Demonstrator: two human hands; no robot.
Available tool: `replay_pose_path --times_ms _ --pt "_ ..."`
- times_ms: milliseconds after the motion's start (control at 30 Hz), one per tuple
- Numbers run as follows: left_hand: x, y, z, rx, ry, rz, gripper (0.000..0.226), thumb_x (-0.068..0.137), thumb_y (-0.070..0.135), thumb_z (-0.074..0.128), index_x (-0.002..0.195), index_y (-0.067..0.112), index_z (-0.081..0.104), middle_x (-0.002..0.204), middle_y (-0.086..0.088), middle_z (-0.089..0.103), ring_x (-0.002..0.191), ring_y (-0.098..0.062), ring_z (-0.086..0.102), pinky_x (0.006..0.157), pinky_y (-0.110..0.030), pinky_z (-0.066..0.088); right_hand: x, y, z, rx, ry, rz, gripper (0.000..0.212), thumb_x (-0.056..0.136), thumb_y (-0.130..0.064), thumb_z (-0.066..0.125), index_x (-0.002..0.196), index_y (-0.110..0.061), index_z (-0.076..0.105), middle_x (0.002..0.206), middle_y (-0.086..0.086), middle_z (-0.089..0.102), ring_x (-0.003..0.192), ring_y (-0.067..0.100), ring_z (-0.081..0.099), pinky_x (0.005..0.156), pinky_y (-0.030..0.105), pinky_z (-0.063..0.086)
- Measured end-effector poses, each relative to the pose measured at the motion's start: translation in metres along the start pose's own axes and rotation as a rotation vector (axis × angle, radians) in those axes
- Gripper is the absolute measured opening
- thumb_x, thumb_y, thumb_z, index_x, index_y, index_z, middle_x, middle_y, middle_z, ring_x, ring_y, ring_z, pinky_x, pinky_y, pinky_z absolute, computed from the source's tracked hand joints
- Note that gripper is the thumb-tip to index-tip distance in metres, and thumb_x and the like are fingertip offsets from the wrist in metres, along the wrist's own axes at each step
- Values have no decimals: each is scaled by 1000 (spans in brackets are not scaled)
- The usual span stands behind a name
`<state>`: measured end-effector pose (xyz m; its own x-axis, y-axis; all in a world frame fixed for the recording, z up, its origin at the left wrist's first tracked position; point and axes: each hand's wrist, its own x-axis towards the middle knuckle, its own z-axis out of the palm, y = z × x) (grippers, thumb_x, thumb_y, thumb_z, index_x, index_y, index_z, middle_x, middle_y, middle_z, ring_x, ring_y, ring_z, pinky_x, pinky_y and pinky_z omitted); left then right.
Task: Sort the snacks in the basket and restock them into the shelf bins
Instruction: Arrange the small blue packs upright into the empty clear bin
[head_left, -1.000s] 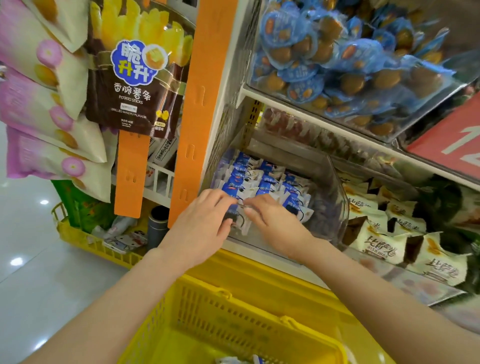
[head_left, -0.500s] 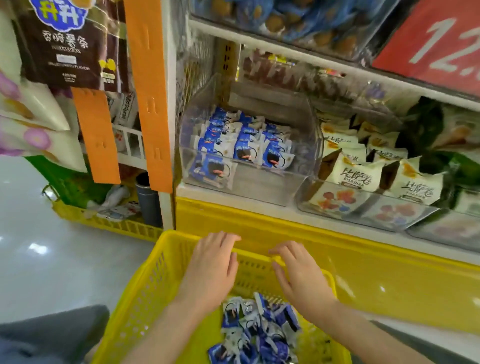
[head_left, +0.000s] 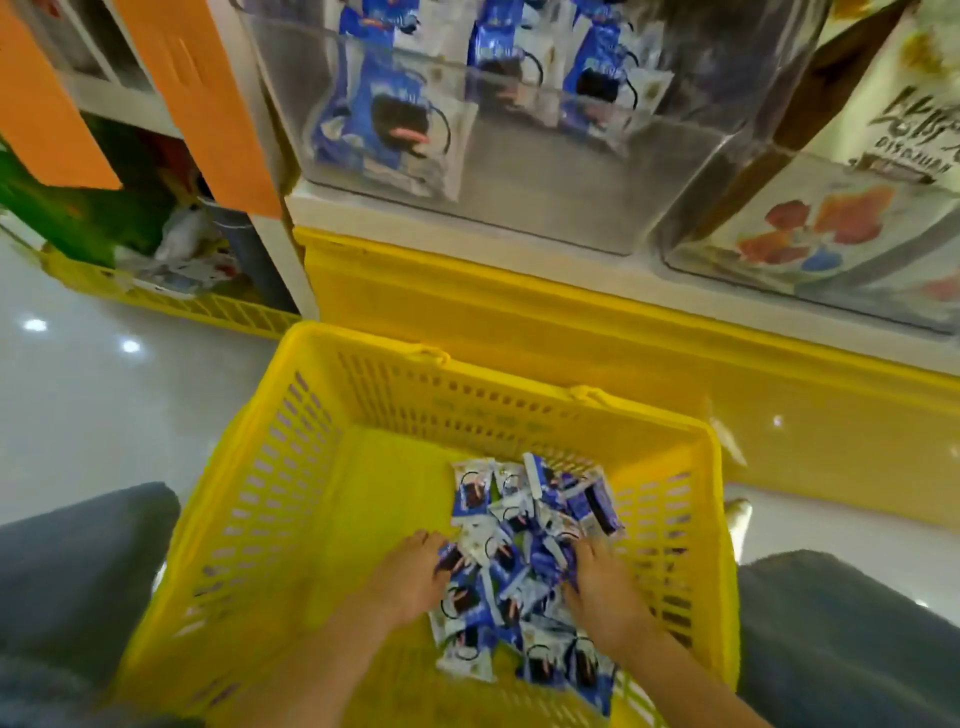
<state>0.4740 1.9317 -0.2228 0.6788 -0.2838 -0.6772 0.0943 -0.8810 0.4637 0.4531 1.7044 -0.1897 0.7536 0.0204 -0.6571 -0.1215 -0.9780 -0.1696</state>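
We're gathering stock: our left hand (head_left: 410, 574) and right hand (head_left: 605, 592) flank the blue cookie packets (head_left: 519, 525) inside the yellow basket (head_left: 291, 493), fingertips buried, grip unclear. Next, lift a handful to the clear bin (head_left: 545, 176) above the basket.

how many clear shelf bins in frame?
2. Left bin above the yellow basket, holding blue snack packets; right bin holding cream packets. Others may be out of frame.

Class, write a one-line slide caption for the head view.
Left hand and right hand touch blue snack packets in a yellow basket below a clear shelf bin.
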Motion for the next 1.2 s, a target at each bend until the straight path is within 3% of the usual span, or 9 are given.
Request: replay_pose_path --times_ms 167,400,567,700,867,1000,1033,1100,1200 --pt "19 -8 18 -188 -62 -79 60 93 24 54 144 15 27 144 -9 36 128 -22 40 107 -34 35 16 3 15 -83 -111 84 76 97 -44 41 149 -10 -2 157 7 12 144 22 17 113 30 28" --pt "33 0 29 -76 -76 -130 52 89 38 57 133 14 42 131 -9 46 118 -22 46 98 -29 38 25 -1 3 37 -61 108 48 97 -32 47 138 -16 28 141 5 42 131 23 39 103 34 41" --pt "28 8 36 -191 -90 -177 44 91 31 58 127 13 41 120 -7 52 110 -20 51 90 -28 41 19 -9 -15 51 -42 42 35 98 -34 42 130 -19 40 121 3 58 103 19 58 70 25 44" --pt "16 6 18 -198 22 -148 25 93 31 53 103 14 37 85 -1 52 81 -16 50 70 -31 41 8 -19 -36 149 19 -35 34 100 -31 39 128 -13 44 125 5 50 102 19 54 78 26 42" --pt "2 7 -26 -471 205 -177 42 93 24 55 126 3 40 116 -16 54 92 -25 54 72 -30 45 -12 -35 -69 403 126 -72 25 96 -30 48 115 -13 46 72 -4 52 54 1 43 42 11 34" --pt "-15 37 -46 -760 162 -144 39 93 21 54 122 0 36 102 -11 48 89 -25 55 70 -43 56 -33 -43 -88 687 75 -119 42 92 -38 56 107 1 53 77 17 51 68 13 49 67 27 48" --pt "-21 47 -48 -845 129 -119 42 94 19 52 127 0 35 111 -14 49 95 -27 57 66 -41 56 -38 -44 -90 781 55 -144 37 91 -35 58 105 -1 57 84 22 56 72 13 55 73 33 52" --pt "-36 64 -50 -1032 49 -64 44 96 19 48 136 8 35 131 -12 49 105 -27 58 61 -35 55 -49 -48 -92 942 33 -174 11 90 -25 62 97 -17 61 95 16 66 75 7 65 67 25 56" --pt "-61 80 -54 -1274 -80 44 44 95 44 42 130 19 46 122 -6 62 104 -24 64 76 -41 56 -58 -51 -92 957 113 -173 7 89 -22 62 94 -23 57 103 12 67 88 17 66 73 28 57"
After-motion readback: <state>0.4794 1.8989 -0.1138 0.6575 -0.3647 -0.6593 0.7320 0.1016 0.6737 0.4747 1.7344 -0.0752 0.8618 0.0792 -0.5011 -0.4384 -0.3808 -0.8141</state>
